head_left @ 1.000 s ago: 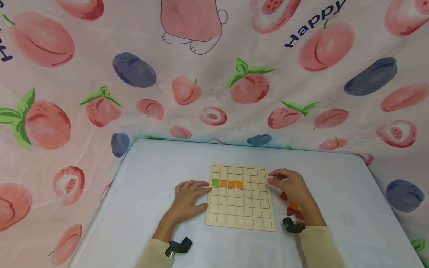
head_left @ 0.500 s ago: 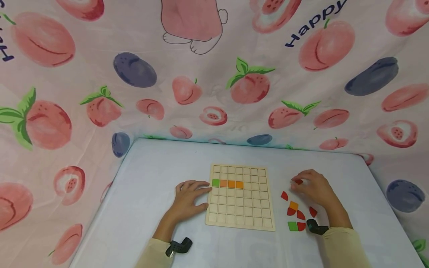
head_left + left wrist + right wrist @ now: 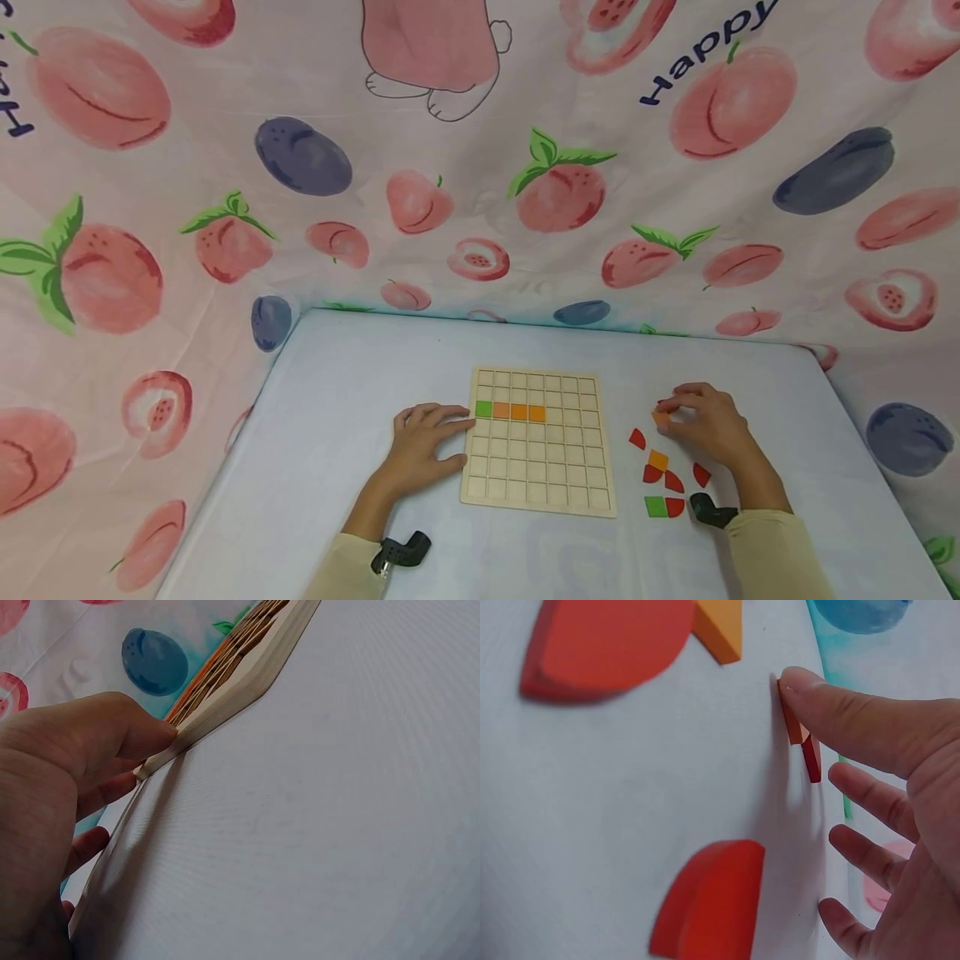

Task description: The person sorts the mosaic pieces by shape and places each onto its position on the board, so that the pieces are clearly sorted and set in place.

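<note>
A pale wooden grid board (image 3: 537,479) lies on the table, with a green tile (image 3: 483,409) and several orange tiles (image 3: 518,412) in one row. My left hand (image 3: 423,446) is at the board's left side, thumb and fingertips touching its edge; the left wrist view shows the thumb (image 3: 150,735) against the wooden rim. To the right of the board, my right hand (image 3: 705,421) pinches an orange tile (image 3: 660,417) between thumb and index finger. In the right wrist view a dark red piece (image 3: 812,761) shows right beside that orange tile (image 3: 790,720); the other fingers are spread.
Between board and right wrist lie loose pieces: red quarter-round pieces (image 3: 672,481), an orange square (image 3: 657,460) and a green square (image 3: 655,507). The white table (image 3: 360,358) meets a fruit-printed cloth (image 3: 450,142) at the back and sides.
My right hand has moved from the board's right edge rightward to the loose pieces, and an orange tile now shows at its fingertips. My left hand has stayed at the board.
</note>
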Demonstrator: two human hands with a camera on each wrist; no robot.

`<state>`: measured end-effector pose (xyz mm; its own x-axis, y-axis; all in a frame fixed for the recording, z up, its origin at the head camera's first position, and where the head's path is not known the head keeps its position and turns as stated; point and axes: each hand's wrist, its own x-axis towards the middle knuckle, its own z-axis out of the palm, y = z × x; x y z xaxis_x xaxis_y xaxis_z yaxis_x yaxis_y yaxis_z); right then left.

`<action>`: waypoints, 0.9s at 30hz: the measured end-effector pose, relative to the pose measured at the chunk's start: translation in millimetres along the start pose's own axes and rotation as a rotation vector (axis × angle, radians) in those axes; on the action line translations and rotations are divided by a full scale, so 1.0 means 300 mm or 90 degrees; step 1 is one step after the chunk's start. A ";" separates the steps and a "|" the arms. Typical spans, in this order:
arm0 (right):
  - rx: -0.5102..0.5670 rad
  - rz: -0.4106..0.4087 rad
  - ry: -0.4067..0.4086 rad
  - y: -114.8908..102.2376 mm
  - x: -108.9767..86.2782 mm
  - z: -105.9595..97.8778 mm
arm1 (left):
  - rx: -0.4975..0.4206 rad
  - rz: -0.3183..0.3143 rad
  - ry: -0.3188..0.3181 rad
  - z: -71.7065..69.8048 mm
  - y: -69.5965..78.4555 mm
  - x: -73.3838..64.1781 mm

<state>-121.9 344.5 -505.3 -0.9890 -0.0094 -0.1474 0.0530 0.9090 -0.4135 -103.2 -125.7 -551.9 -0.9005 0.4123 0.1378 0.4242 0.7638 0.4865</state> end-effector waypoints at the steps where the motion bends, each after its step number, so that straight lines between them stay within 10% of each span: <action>1: -0.005 0.004 -0.001 0.002 0.002 0.003 | 0.000 0.000 -0.001 0.000 -0.001 0.001; 27: 0.055 0.003 0.013 -0.021 -0.010 0.016 | -0.009 0.002 -0.013 -0.007 0.002 0.002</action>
<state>-118.6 336.9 -506.7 -0.9913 0.0039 -0.1319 0.0685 0.8694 -0.4893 -103.6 -126.1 -549.7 -0.8969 0.4253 0.1212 0.4255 0.7550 0.4988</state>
